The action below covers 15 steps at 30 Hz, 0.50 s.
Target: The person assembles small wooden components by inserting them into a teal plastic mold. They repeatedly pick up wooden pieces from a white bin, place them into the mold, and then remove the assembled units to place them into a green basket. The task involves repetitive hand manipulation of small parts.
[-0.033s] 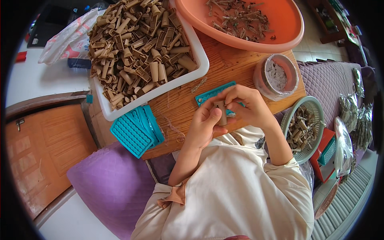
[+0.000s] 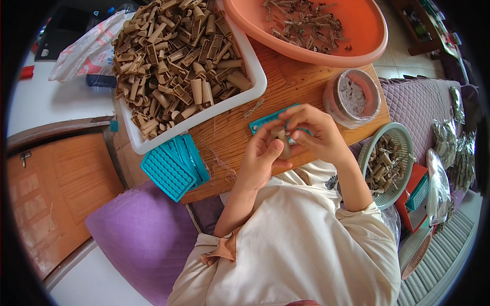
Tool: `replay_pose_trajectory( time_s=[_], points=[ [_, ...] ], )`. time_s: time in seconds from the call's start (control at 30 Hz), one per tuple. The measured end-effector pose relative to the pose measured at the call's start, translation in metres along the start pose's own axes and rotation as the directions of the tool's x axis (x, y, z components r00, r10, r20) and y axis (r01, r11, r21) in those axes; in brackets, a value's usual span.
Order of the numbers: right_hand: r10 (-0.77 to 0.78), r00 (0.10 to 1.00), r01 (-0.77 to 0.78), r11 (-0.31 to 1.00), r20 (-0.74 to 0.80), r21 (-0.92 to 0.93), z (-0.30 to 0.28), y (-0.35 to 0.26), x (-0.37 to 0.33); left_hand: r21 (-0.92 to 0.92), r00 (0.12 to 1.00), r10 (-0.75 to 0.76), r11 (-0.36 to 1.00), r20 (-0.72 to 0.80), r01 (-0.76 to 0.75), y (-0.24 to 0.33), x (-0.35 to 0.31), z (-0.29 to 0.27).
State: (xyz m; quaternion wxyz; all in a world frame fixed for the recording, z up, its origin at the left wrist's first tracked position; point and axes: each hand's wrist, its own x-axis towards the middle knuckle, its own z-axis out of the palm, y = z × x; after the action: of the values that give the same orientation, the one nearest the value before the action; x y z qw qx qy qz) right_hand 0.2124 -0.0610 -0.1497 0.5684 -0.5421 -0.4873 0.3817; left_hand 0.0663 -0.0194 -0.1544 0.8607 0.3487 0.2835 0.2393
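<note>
Between the thumb and fingers of my left hand [image 2: 259,159] is a small tan, tapered plastic shell [image 2: 285,148], held above the table's near edge. My right hand [image 2: 319,131] is bent over the shell's upper end, thumb and fingertips drawn together. Whatever those fingertips pinch is too small to make out. Partly hidden behind both hands lies a teal moulded tray [image 2: 261,124] with small pale bits on it.
A white bin [image 2: 258,81] heaped with tan shells stands far left, near stacked teal trays [image 2: 171,166]. An orange basin [image 2: 370,48] holds twisted pieces at the back. Rightward are a tub [image 2: 376,99] of grey bits and a green basket [image 2: 406,178] of tan pieces.
The shell has tilted slightly in my left hand. My right hand's fingers have shifted a little upward and left over its top end.
</note>
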Motion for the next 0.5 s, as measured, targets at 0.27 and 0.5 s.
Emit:
replay_pose_trajectory(
  time_s=[0.27,0.5],
  points=[
    [0.29,0.873,-0.473,0.697,0.391,0.539,-0.001,-0.005,-0.027,0.556,0.574,0.769,0.356,0.283,-0.751,-0.004,-0.012,-0.001],
    [0.222,0.955,-0.287,0.514,0.198,0.809,0.04,-0.036,-0.035,0.644,0.209,0.839,-0.202,0.502,-0.738,-0.024,-0.014,-0.001]
  ],
)
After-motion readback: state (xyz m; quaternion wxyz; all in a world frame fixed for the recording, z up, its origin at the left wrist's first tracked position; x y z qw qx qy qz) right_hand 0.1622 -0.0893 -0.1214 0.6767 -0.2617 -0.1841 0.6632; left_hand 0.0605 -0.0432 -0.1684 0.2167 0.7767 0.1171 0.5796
